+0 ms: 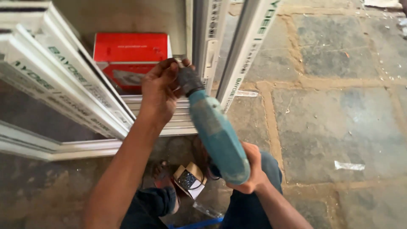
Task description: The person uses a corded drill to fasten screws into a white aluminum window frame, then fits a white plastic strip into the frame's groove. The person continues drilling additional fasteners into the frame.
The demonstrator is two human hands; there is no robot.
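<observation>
Gripping teal drill | right hand | chuck aimed up-left toward white frame

Daylight, soft and even; slight motion blur at centre.

Stone floor at right is brightest, flat light, no hard shadows. White window frames at left run pale with mild glare on their faces; the gap beneath them falls dim. Teal drill and left hand are soft-edged, smeared. Lower left corner is dark and muddy. Straight frame bars bow slightly toward the edges, wide-lens distortion.
</observation>
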